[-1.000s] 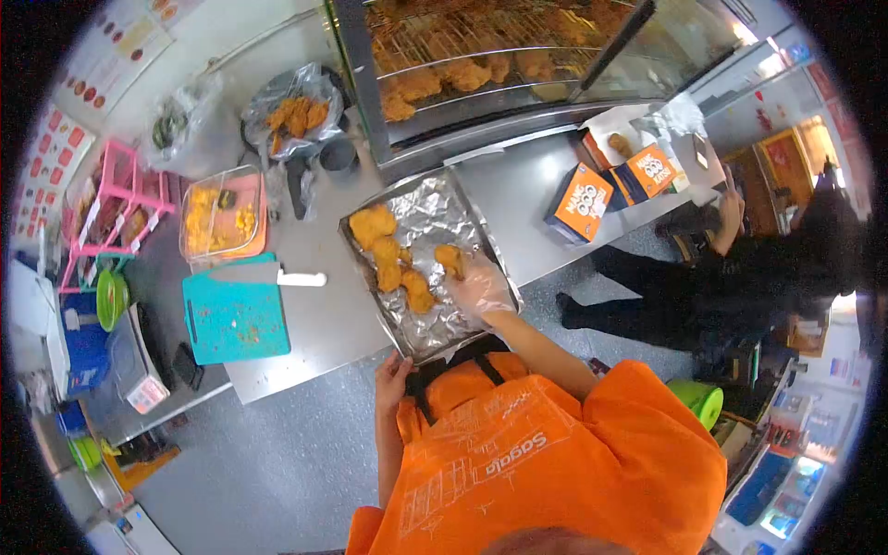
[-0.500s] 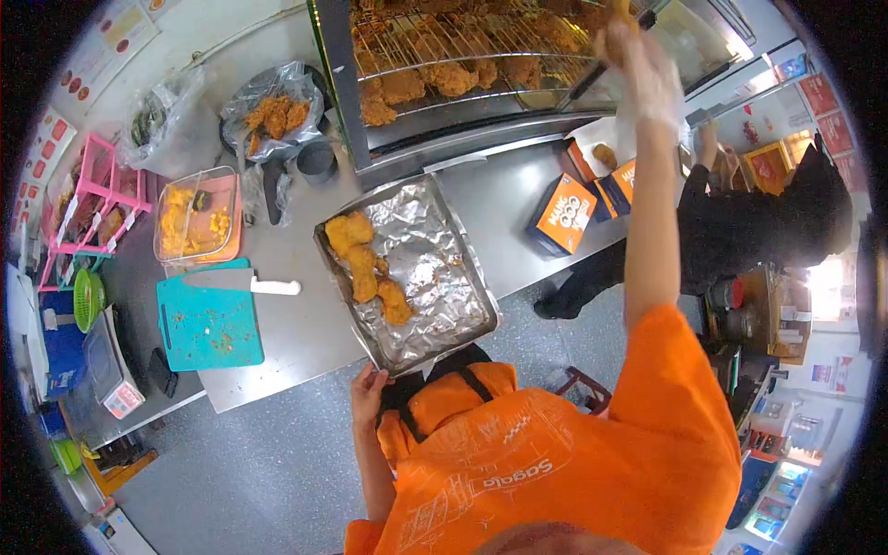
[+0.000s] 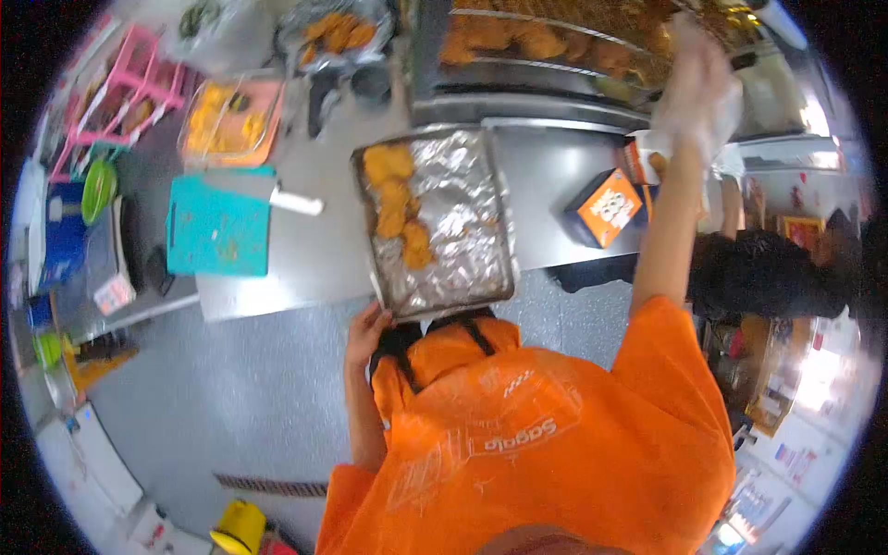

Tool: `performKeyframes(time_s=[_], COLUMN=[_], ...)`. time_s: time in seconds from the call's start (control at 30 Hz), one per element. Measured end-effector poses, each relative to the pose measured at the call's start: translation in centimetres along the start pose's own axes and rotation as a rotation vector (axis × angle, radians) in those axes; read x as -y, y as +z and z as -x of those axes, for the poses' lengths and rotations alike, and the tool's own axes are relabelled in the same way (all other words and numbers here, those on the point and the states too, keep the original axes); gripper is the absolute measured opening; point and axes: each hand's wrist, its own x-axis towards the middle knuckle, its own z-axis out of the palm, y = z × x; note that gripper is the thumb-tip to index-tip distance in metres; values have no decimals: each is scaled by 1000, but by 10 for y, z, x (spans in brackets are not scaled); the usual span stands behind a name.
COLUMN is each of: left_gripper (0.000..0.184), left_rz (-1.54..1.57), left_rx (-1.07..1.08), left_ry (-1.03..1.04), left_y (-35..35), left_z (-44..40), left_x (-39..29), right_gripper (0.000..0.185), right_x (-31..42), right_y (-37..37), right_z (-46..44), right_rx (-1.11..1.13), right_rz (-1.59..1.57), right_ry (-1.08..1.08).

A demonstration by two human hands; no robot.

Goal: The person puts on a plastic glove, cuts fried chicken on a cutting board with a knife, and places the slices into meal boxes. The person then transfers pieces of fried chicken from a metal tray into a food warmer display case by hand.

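Observation:
My left hand (image 3: 367, 331) grips the near left corner of a foil-lined metal tray (image 3: 462, 222). Several pieces of fried chicken (image 3: 392, 205) lie along the tray's left side. My right hand (image 3: 698, 92), in a clear plastic glove, is raised at the right part of the glass display cabinet, near its racks of fried chicken (image 3: 518, 39). Motion blurs its fingers, and whether it holds anything cannot be made out.
An orange box (image 3: 608, 211) stands right of the tray. Left are a white-handled knife (image 3: 296, 202), a teal cutting board (image 3: 220, 225) and a clear food container (image 3: 231, 125). A person in black (image 3: 768, 273) stands at the right.
My right hand has gone from the tray up to the cabinet, and the chicken piece it was at has left the tray. My left hand stays on the tray's corner. The camera view has shifted.

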Motion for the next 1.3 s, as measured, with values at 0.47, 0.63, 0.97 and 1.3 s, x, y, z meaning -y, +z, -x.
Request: performKeyframes(time_s=[0.47, 0.63, 0.97, 1.3], left_gripper=[29, 31, 26, 38], left_rz=[12, -11, 156, 80], left_rx=[32, 104, 139, -59], left_ry=[35, 76, 58, -28], left_y=[-3, -18, -16, 0], left_z=[-3, -15, -21, -10], left_x=[11, 19, 28, 7], right_gripper=[80, 72, 48, 35], right_x=[203, 163, 34, -151], right_y=[124, 128, -27, 44], right_z=[300, 296, 83, -129], right_rx=[856, 942, 118, 91], right_rz=[-409, -1271, -562, 378], right_ry=[-196, 634, 580, -360])
